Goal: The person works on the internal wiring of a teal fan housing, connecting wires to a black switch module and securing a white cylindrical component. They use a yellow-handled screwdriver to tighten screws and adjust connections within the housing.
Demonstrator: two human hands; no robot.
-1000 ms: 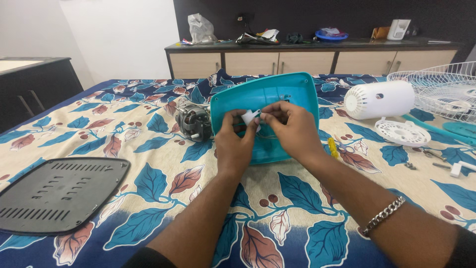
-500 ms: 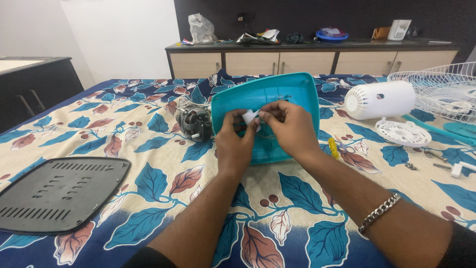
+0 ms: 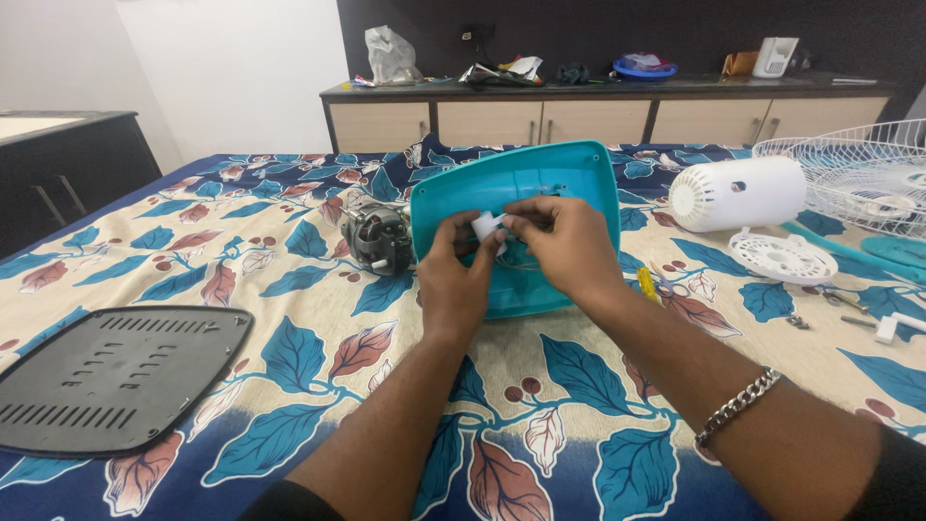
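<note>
A teal plastic fan base (image 3: pixel 559 183) lies tilted on the leaf-patterned cloth, its hollow side facing me. Both hands are inside it. My left hand (image 3: pixel 453 275) and my right hand (image 3: pixel 569 241) pinch a small white part (image 3: pixel 485 228) between their fingertips, with thin wires beside it. A grey electric motor (image 3: pixel 374 236) sits just left of the base, touching its edge. My right wrist wears a metal chain bracelet (image 3: pixel 738 405).
A dark grey vented plate (image 3: pixel 106 371) lies at the near left. A white motor housing (image 3: pixel 738 191), a round white disc (image 3: pixel 781 256) and a white wire fan guard (image 3: pixel 858 169) sit at the right, with small screws nearby. A cabinet (image 3: pixel 598 116) stands behind.
Both hands stay in the teal base; the fingers have shifted slightly on the small white part. Nothing else has moved.
</note>
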